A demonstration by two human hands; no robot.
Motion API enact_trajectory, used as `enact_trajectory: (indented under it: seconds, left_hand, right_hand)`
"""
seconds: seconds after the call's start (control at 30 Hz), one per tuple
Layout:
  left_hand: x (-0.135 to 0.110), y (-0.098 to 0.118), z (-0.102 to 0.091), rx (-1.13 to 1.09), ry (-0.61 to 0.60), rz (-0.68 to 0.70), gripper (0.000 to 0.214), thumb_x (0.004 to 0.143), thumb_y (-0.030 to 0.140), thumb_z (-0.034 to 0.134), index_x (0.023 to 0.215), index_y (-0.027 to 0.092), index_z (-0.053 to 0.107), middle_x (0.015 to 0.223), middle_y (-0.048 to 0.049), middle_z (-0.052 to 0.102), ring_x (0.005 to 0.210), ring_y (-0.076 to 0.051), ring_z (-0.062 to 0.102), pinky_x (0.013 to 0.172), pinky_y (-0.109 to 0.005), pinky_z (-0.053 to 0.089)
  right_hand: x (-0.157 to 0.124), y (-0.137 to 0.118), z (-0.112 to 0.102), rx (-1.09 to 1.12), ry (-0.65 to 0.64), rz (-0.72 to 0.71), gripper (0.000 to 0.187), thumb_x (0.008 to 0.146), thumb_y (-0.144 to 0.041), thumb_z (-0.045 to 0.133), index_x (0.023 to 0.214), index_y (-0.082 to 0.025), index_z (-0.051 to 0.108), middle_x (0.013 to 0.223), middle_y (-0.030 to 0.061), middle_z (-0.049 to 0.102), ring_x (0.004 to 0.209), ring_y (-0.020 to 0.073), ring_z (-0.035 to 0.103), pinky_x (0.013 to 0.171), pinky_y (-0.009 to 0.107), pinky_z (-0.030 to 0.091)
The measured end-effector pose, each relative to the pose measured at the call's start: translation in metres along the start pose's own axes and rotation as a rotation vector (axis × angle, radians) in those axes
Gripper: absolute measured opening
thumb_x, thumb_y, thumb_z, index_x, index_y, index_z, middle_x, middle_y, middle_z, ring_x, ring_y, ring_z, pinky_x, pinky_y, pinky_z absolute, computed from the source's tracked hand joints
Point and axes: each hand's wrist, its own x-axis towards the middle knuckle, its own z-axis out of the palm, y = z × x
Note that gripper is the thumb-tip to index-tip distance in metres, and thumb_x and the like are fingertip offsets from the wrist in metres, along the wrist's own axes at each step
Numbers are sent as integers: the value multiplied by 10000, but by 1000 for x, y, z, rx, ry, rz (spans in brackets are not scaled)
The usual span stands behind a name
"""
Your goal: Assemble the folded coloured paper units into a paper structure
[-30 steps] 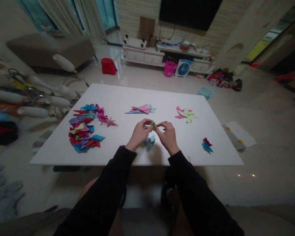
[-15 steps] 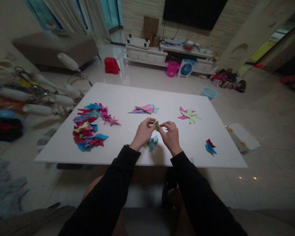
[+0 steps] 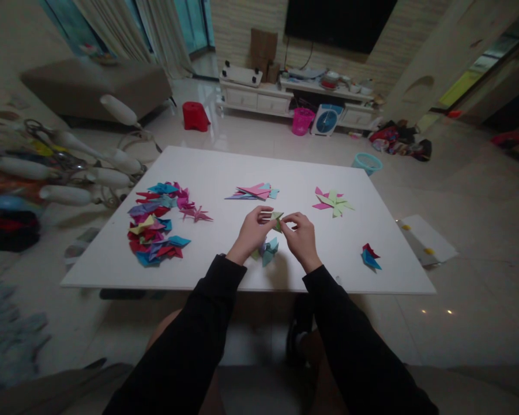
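Small folded paper (image 3: 278, 217), light green, angular, pointed corners, held over middle of white table (image 3: 211, 242). Left hand (image 3: 254, 231) and right hand (image 3: 301, 235) both pinching it.

a small, pointed, folded green paper (image 3: 278, 217) is held raised.

Black-sleeved arms (image 3: 201, 320) stretch forward and converge, the bare left hand (image 3: 253, 231) and bare right hand (image 3: 301, 237) close together, fingers (image 3: 292, 218) curled and pinching.
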Motion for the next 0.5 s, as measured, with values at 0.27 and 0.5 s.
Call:
enact_trajectory:
  seconds: [0.27,0.5]
  left_hand:
    - [-6,10,3,-303,-84,-193,457,680,245,825,1021,188,526,996,-60,682,824,-150,677,817,-347,553]
    - [-6,11,-1,-325,-42,-181,424,652,232,829,989,169,579,921,-42,678,815,-161,682,805,-339,534]
  right_hand:
    - [6,0,0,298,10,183,185,756,-374,702,698,-199,715,955,78,703,934,232,664,660,302,519]
    - [4,-2,-3,365,35,208,164,726,-358,724,677,-202,710,942,72,697,943,237,659,686,315,506]
